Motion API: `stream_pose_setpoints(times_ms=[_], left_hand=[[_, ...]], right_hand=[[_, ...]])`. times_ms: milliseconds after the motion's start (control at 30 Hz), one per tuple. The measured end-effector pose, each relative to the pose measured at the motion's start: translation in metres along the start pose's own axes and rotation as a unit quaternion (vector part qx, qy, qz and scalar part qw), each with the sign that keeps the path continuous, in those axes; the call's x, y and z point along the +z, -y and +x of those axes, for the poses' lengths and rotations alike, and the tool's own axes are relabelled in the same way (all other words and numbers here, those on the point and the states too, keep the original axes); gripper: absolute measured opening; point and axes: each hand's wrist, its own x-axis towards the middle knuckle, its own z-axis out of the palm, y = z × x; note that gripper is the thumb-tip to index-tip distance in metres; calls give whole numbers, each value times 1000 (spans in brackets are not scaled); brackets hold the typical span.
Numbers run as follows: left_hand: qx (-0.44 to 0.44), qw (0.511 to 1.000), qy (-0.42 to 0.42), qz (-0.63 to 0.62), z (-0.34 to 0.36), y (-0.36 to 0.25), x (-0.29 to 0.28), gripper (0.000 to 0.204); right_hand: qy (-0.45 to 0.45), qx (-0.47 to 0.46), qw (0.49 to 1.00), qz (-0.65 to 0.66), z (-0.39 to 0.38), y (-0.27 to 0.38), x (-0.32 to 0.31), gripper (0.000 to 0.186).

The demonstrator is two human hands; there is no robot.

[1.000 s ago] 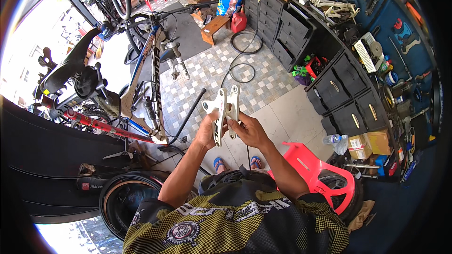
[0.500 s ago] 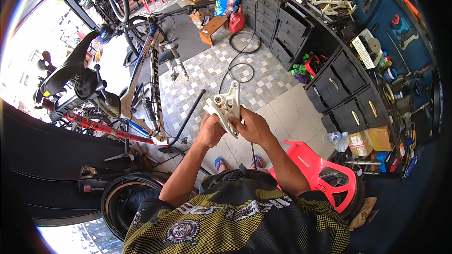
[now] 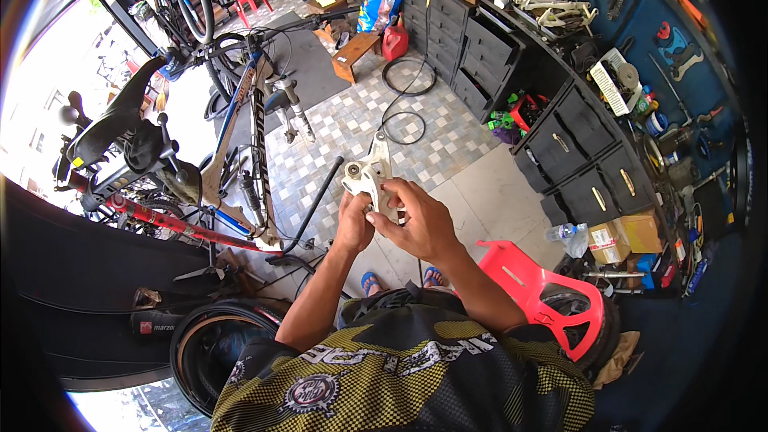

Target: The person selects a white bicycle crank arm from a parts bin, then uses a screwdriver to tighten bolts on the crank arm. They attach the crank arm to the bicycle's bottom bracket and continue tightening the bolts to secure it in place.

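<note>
In front of my body I hold a white bicycle suspension rocker link (image 3: 370,176), its narrow end pointing away from me and a round bearing seat showing at its left corner. My left hand (image 3: 354,224) is closed round its near left side. The fingers of my right hand (image 3: 422,222) are bent against the right side, with the thumb reaching across toward the left hand. The near end of the link is partly hidden by my fingers. To the left, a bicycle frame (image 3: 258,144) with a black saddle (image 3: 120,116) is held up on a red-tubed stand (image 3: 184,228).
Black drawer cabinets (image 3: 572,140) curve along the right, with tools and parts on top. A red plastic chair (image 3: 552,296) is close on my right. Tyres (image 3: 188,344) lie at lower left. A black hose (image 3: 408,78) coils on the tiled floor near a red jerrycan (image 3: 395,42).
The rocker link has turned and shifted slightly left. My right hand has changed its hold, its fingers now higher and more spread along the link's right side. My left hand still grips it.
</note>
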Motion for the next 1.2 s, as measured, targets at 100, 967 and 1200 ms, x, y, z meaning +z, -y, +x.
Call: stream_pose_setpoints(times_ms=[100,967,1200], left_hand=[[1,1000,16,8,1,2,1,51],[113,986,112,47,-3,-36,21,138],[130,978,85,140,-24,-50,34,131]], right_hand=[[50,26,997,-49,2,-2,8,46],[160,139,904,370,46,14,-51,24],[166,188,869,427,46,12,-73,32]])
